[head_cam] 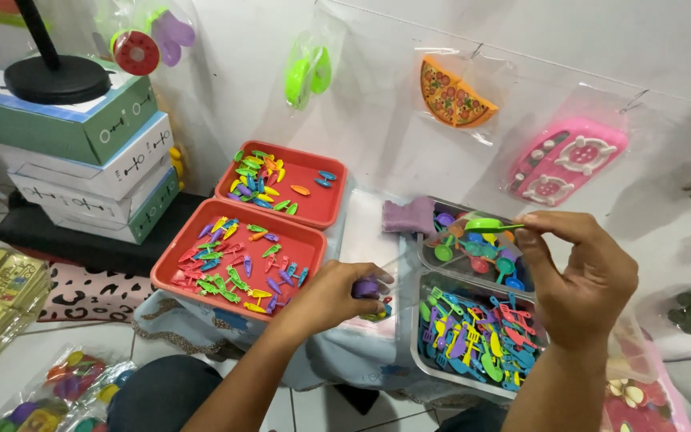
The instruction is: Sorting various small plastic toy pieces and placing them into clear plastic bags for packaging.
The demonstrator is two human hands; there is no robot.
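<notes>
My right hand [581,276] pinches a small green toy spoon [485,226] by its handle, held above the far clear tray [429,256] of toy ladles and pans. My left hand [336,294] is closed around a clear plastic bag [377,264] with a purple toy piece [365,286] and other small toys at its fingers. Below my right hand, a nearer clear tray [419,352] holds several toy forks, spoons and spatulas in mixed colours. A purple toy pot [409,216] lies beside the far tray.
Two red trays [171,268] [337,184] of small coloured toy pieces sit left of my hands. Stacked boxes [97,160] with a black round stand base [56,78] are at far left. Bagged toys hang on the wall, including a pizza [453,96] and a pink stove [567,160].
</notes>
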